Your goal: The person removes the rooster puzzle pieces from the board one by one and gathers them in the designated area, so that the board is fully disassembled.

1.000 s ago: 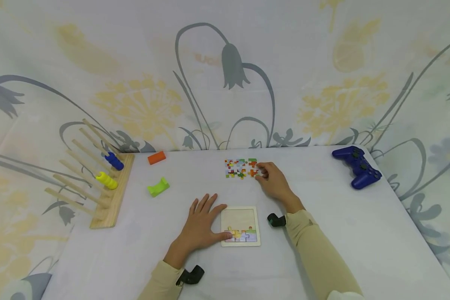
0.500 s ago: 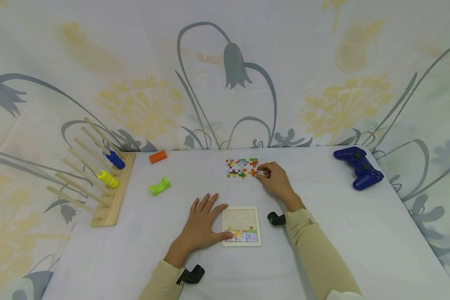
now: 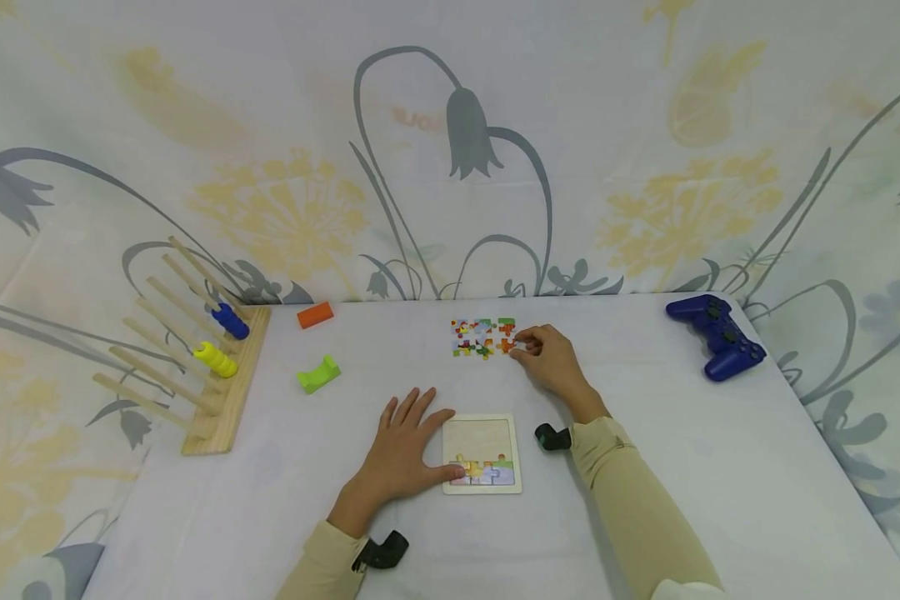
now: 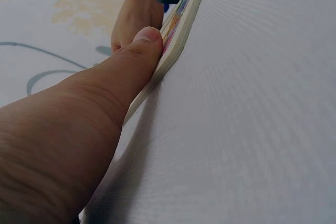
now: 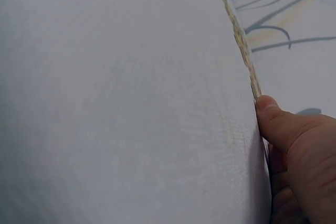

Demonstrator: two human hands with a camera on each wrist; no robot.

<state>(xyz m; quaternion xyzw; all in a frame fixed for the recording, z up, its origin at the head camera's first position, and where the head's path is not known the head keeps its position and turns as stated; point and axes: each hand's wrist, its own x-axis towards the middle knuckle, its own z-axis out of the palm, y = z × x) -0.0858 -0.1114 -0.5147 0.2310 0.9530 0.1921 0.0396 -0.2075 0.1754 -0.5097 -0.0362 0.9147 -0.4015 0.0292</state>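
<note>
My left hand [image 3: 397, 450] lies with fingers spread on the white cloth, its thumb resting on the left edge of a small square wooden puzzle tray [image 3: 480, 418]. Joined jigsaw pieces [image 3: 498, 472] fill the lower part of that tray; its upper part shows bare wood. Beyond it, loose jigsaw pieces [image 3: 482, 326] lie in two short rows. At the right end of these rows my right hand [image 3: 551, 362] pinches a puzzle piece between thumb and fingers, the piece mostly hidden by them. In the right wrist view the thumb [image 5: 283, 127] touches the end of the row, seen edge-on.
A wooden peg rack [image 3: 232, 400] with yellow rings [image 3: 215, 359] and blue rings [image 3: 229, 322] stands at the left. Near it lie an orange block [image 3: 315, 315] and a green curved block [image 3: 318, 375]. A blue game controller [image 3: 716, 336] sits at the back right.
</note>
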